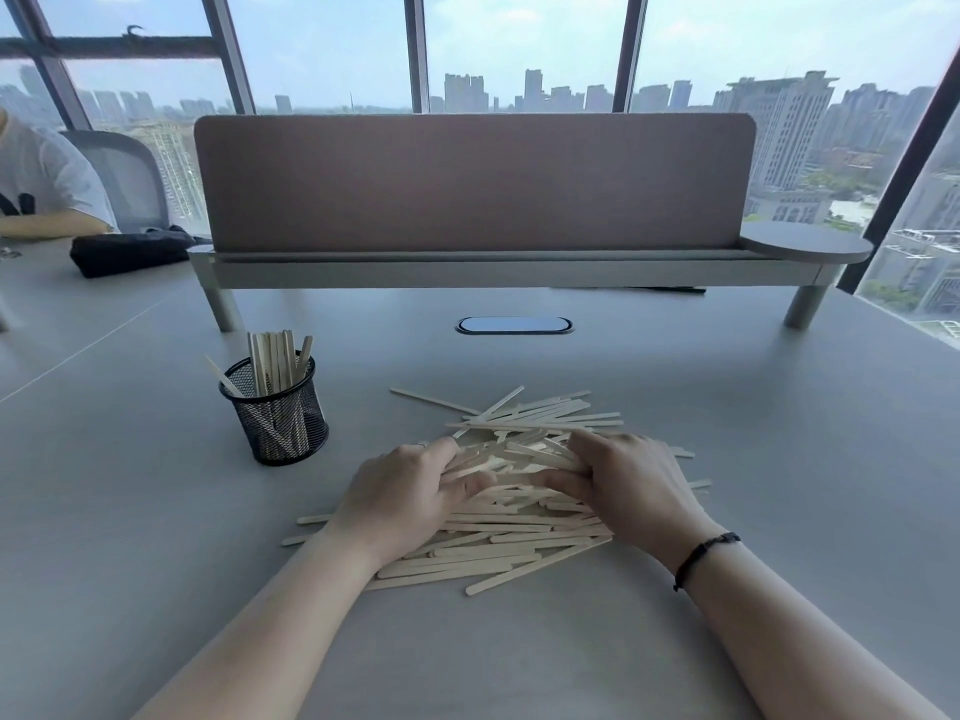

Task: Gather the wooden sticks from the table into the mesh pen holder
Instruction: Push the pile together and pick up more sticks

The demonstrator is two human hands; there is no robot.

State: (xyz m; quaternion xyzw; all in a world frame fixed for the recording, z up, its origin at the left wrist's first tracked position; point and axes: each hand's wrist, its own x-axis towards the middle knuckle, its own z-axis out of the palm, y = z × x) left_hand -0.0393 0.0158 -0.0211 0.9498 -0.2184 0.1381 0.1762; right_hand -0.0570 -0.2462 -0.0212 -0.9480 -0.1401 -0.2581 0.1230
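A loose pile of pale wooden sticks (524, 537) lies spread on the grey table (779, 459) in front of me. Both hands rest on top of the pile. My left hand (410, 498) curls its fingers around a bunch of sticks from the left, and my right hand (623, 480) presses and grips the same bunch from the right. A black mesh pen holder (278, 413) stands upright to the left of the pile, a hand's width from my left hand, with several sticks standing in it.
A raised shelf with a brown divider panel (475, 184) crosses the table behind the pile. An oval cable port (514, 325) sits in the table beyond the sticks. A dark bag (130, 252) and another person's arm (47, 226) are at the far left.
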